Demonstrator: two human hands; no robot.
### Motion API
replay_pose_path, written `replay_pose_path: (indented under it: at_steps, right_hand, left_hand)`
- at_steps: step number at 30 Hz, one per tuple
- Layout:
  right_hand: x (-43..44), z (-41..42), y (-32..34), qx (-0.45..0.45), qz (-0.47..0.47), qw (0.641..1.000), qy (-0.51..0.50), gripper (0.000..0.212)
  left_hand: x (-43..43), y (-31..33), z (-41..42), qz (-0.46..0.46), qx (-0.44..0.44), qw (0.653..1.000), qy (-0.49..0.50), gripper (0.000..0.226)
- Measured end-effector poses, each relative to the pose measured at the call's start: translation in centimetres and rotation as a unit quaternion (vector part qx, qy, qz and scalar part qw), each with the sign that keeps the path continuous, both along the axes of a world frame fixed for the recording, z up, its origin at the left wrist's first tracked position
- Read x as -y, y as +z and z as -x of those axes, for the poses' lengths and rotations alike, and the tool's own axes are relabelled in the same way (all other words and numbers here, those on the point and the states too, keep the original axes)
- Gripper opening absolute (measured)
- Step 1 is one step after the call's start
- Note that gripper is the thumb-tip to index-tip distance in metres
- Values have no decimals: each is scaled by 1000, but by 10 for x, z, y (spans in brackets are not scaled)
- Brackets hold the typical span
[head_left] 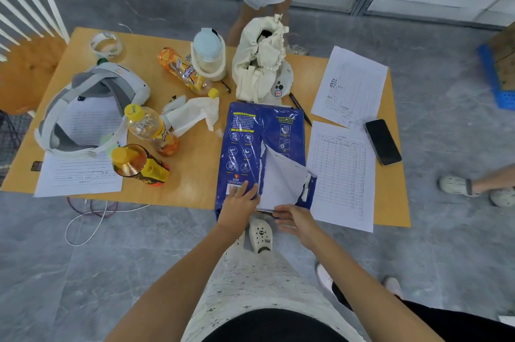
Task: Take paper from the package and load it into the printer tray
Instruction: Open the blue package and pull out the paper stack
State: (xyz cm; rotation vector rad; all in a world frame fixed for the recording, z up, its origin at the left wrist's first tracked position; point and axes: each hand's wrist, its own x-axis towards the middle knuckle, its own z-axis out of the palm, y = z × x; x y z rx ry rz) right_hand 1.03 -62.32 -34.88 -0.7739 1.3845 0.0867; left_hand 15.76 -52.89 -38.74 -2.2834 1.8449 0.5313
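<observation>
The left hand (239,203) is lying flat, palm down, fingers spread, pressing on the near end of the blue package (252,146) — glossy, crinkled wrapper, torn open, lying on the wooden table (195,163) and overhanging its front edge. The right hand (296,220) is pinching the near edge of the white paper (280,182) exposed in the tear — the fingertips underneath are hidden.

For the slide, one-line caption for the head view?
Left hand steadies the torn blue paper package while right hand grips the white sheets.
</observation>
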Motion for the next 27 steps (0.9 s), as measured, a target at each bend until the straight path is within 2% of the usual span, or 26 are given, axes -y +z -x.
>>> replay_pose_path:
  at_steps: [3,6,11,19,23,27]
  right_hand:
    - [-3,1,-2,-12,12,999,39,20]
    - [-9,-3,-2,-1,32,991,128,17]
    - [-26,-16,1,25,89,970,226,31]
    - [-33,-11,-4,34,51,979,193,42]
    - [-34,-10,-8,40,75,980,180,41]
    - [-38,-12,-7,52,81,978,187,40]
  left_hand:
    - [-2,2,-1,43,-32,999,5,45]
    - [-2,9,-4,83,-80,993,13,35]
    - [1,24,-4,57,-74,995,15,33]
    - [1,34,-8,55,-40,998,-8,36]
    - [1,34,-12,86,-70,994,9,32]
    - [-4,30,-18,106,-148,982,40,21]
